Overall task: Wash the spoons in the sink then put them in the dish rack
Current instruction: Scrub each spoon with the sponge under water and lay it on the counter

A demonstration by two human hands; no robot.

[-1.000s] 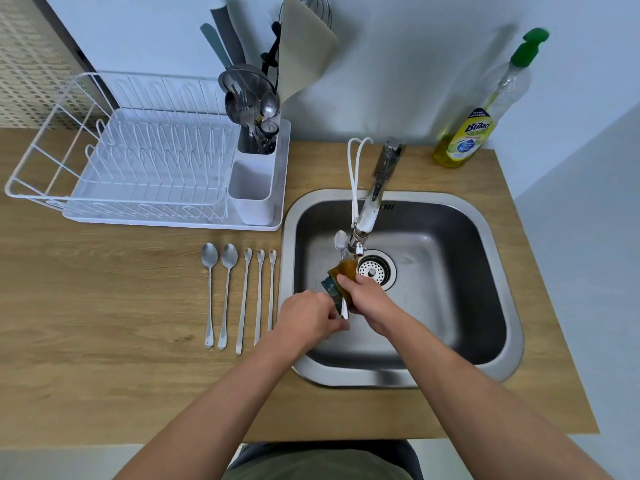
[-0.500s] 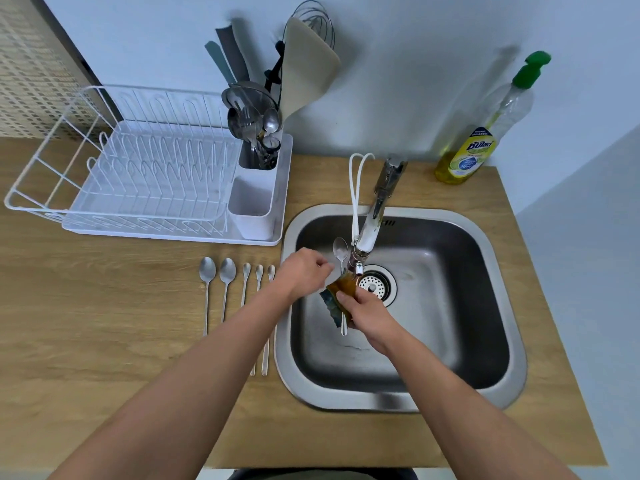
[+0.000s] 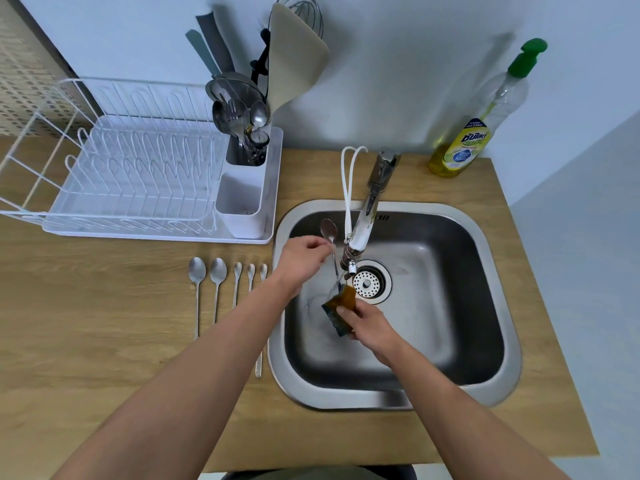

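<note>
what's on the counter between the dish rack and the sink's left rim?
Head view: five spoons lie side by side on the counter, in front of the dish rack, left of the sink.

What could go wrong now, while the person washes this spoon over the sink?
1. The left hand pinches the spoon only near its bowl; wet, it may slip into the sink.
2. The left forearm passes over the spoons on the counter and may knock them.
3. The sponge in the right hand sits beside the tap, so water may splash out.
</note>
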